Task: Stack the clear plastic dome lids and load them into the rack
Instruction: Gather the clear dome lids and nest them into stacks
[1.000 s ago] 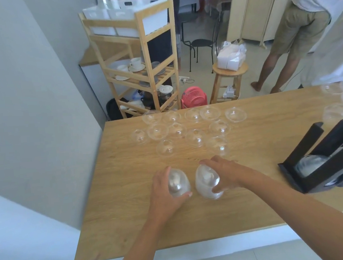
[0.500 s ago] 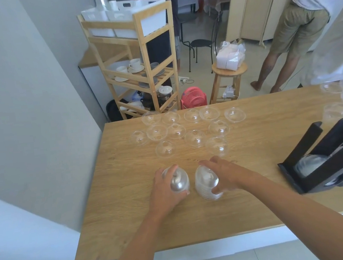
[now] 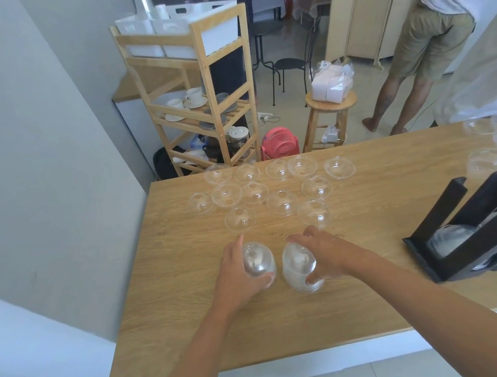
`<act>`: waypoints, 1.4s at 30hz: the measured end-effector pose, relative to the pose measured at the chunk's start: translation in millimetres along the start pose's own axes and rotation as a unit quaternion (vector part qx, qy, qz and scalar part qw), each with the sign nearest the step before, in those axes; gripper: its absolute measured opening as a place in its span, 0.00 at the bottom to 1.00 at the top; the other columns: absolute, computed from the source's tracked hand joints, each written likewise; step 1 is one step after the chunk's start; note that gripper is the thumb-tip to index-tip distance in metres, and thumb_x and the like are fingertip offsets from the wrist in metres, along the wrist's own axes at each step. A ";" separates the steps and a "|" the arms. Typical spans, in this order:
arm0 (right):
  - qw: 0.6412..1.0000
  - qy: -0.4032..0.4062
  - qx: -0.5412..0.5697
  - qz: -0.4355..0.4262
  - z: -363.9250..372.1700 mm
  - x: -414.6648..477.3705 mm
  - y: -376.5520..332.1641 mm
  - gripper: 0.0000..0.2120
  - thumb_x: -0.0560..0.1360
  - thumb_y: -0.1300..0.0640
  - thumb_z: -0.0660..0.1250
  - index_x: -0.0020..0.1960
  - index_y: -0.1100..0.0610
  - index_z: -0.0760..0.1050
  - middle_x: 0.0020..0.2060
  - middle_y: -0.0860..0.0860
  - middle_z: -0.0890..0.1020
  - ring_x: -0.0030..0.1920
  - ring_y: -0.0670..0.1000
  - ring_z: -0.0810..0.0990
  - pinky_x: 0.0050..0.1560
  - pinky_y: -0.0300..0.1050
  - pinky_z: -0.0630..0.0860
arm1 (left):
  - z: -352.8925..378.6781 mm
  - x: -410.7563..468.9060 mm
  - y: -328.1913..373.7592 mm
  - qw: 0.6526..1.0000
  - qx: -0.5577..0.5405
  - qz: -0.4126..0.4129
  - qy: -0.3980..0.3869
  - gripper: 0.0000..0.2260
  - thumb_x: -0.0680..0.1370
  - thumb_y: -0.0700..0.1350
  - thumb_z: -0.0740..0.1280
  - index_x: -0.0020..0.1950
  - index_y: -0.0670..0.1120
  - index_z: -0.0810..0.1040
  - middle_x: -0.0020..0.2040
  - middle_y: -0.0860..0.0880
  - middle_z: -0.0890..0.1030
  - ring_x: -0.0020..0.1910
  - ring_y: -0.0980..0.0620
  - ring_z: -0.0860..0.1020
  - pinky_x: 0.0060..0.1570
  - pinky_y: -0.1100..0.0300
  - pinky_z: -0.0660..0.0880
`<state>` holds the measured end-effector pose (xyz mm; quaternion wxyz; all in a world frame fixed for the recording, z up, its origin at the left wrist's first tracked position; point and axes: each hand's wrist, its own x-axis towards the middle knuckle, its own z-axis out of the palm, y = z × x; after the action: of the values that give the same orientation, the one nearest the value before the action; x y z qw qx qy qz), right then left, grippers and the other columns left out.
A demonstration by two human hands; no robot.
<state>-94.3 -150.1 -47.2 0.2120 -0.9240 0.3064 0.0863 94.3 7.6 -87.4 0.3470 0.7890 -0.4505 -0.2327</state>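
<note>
A: Head view, left hand point(image 3: 239, 281)?
B: Fingers point(image 3: 263, 281) wrapped round a short lid stack point(image 3: 257, 262), on the surface point(image 3: 191, 311).
A: Right hand point(image 3: 327, 256)?
B: Gripping a taller lid stack point(image 3: 299, 269) just beside. Loose lids point(image 3: 282, 202) scattered beyond; black rack point(image 3: 468, 239) at right, lids inside.

At three o'clock the black rack point(image 3: 468, 239) runs off the right edge; its walls hide most of the lids inside point(image 3: 447, 239), and we cannot count them; at two o'clock the far lids point(image 3: 484, 163) are blurred and partly cut off; near centre the left hand point(image 3: 236, 275) covers one side of the left stack point(image 3: 257, 260), the right hand point(image 3: 327, 256) one side of the right stack point(image 3: 299, 266); we cannot tell how many lids each stack holds; at one o'clock a standing person point(image 3: 426, 40) is cut off at the torso.
</note>
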 end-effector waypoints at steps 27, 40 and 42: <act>0.996 0.001 0.083 0.023 -13.7 -9.6 1.7 0.62 0.56 0.37 0.80 0.76 0.34 0.41 0.75 0.49 0.61 0.70 0.54 0.68 0.64 0.51 0.71 | -48.9 9.9 25.0 0.999 -0.025 -0.027 -0.016 0.51 0.66 0.72 0.69 0.78 0.62 0.41 0.80 0.56 0.48 0.78 0.51 0.53 0.72 0.43 0.60; 0.964 0.012 0.226 0.142 -11.4 -24.1 17.2 0.54 0.56 0.22 0.67 0.77 0.38 0.53 0.72 0.53 0.66 0.69 0.56 0.70 0.66 0.52 0.70 | -16.2 51.0 145.4 0.967 0.199 0.054 -0.149 0.15 0.76 0.50 0.68 0.59 0.44 0.77 0.57 0.46 0.78 0.56 0.46 0.78 0.52 0.52 0.77; 0.970 0.014 0.206 0.132 -1.4 -23.8 12.0 0.51 0.59 0.26 0.71 0.76 0.37 0.54 0.72 0.52 0.65 0.69 0.56 0.70 0.63 0.49 0.70 | -6.7 60.3 150.8 0.953 0.236 0.022 -0.191 0.05 0.74 0.46 0.68 0.44 0.45 0.76 0.46 0.45 0.80 0.46 0.46 0.80 0.34 0.59 0.74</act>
<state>-120.5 -146.8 -43.2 0.3804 -0.8130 0.4394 0.0358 45.3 -95.9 27.8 0.0634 0.7791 -0.5675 -0.2587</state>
